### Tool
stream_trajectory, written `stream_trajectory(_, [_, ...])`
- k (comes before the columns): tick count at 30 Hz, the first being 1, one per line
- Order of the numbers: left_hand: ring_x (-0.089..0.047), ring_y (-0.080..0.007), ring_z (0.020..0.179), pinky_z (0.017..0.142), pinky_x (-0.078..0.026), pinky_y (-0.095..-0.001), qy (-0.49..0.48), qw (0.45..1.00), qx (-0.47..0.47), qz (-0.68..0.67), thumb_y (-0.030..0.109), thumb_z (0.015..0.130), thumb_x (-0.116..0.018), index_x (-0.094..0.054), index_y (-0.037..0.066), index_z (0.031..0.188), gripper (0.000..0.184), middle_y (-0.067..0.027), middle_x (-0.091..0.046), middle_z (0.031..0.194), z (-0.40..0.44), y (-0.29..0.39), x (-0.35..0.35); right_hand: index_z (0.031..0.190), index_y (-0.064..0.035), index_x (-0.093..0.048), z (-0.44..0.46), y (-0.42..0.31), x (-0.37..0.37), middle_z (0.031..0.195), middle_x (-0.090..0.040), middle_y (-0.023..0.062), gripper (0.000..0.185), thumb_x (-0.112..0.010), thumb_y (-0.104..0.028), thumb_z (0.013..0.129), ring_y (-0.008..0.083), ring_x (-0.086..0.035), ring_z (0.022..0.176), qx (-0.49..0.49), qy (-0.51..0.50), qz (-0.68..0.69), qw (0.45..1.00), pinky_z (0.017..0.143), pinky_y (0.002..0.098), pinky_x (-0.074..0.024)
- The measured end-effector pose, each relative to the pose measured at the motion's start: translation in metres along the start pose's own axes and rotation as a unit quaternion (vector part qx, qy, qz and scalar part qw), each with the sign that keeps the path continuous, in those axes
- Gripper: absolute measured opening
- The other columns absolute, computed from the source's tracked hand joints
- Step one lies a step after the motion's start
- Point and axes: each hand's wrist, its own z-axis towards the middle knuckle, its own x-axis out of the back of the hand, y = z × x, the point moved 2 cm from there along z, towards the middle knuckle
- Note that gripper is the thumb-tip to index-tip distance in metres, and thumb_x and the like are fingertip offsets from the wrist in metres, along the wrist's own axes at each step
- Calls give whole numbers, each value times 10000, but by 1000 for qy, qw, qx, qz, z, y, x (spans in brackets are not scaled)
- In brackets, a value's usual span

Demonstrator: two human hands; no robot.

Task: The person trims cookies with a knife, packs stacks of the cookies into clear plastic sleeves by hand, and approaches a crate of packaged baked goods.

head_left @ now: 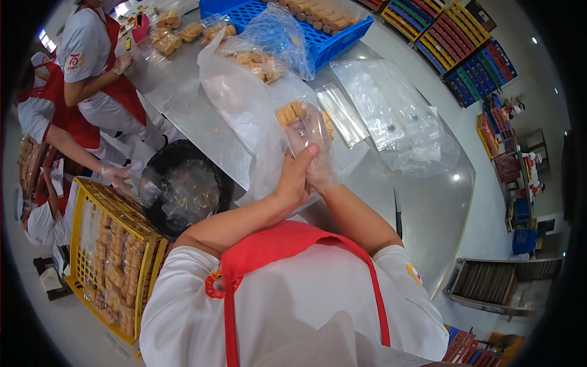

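My left hand [295, 174] is bare, its thumb and fingers closed on the clear plastic glove around my right hand. Inside that loose glove, my right hand [317, 137] points away from me with its fingers stretched out; the plastic blurs their outline. Round golden biscuits [289, 114] lie just beyond and beside the gloved fingers, partly covered by them. Under both hands spreads a crumpled translucent plastic sheet [229, 101]. More biscuits [260, 61] sit in clear plastic farther up the metal table [183, 101].
Flat clear bags [385, 101] and a bundle of film [342, 113] lie right of my hands, with a knife [398, 214] nearer me. A blue crate [342, 43] stands beyond. At left are a black bin [189, 189], a yellow crate [76, 244] and co-workers [92, 61].
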Motion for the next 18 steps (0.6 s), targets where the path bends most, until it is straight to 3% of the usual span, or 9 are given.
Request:
stream_trajectory(4, [-555, -255, 1201, 1037, -460, -403, -26, 998, 39, -32, 388, 1012, -532, -417, 66, 1409, 524, -127, -558, 1293, 9, -6, 13, 1377, -44, -446, 4, 13, -2, 990, -583, 41, 557, -692, -56, 878, 132, -560, 856, -19, 10, 93, 995, 771, 280, -499])
stream_trajectory(7, [-543, -269, 1192, 1059, -434, -439, -87, 991, -22, -98, 403, 994, -552, -366, 87, 1448, 583, -115, -525, 1291, 32, 19, 25, 1362, -28, -446, 0, 17, 1, 1031, -584, 55, 542, -687, -37, 876, 131, -563, 877, -45, -7, 144, 989, 780, 279, -495])
stream_trajectory(9, [-524, -281, 1174, 1048, -415, -467, 4, 994, -39, -106, 409, 980, -558, -355, 119, 1455, 592, -112, -506, 1268, 36, 45, 38, 1347, -13, -449, -7, 9, 5, 1077, -581, 73, 533, -687, -24, 870, 135, -572, 905, -12, -36, 130, 991, 792, 270, -489])
stream_trajectory(11, [-496, -266, 1149, 1012, -413, -485, 97, 984, -148, -3, 399, 969, -561, -377, 142, 1422, 552, -103, -489, 1235, 39, 59, 50, 1324, 3, -451, -23, -2, 17, 1143, -562, 118, 510, -674, -8, 865, 192, -582, 981, 31, -83, 35, 995, 846, 300, -490])
stream_trajectory(14, [-521, -300, 1145, 1004, -429, -482, 169, 975, -96, 111, 414, 999, -518, -434, 117, 1352, 469, -128, -537, 1211, 33, 66, 66, 1346, -1, -441, -47, 11, 18, 1241, -523, 156, 524, -660, 15, 870, 265, -562, 1124, 108, -149, -51, 982, 942, 351, -486])
stream_trajectory(18, [-551, -201, 980, 891, -448, -346, 0, 997, 48, 63, 415, 1013, -517, -559, 52, 1139, 386, -92, -584, 1062, 16, 59, 80, 1347, 7, -440, -60, 9, 13, 1322, -488, 208, 522, -637, 31, 864, 357, -496, 1261, 208, -191, -41, 958, 1049, 406, -435])
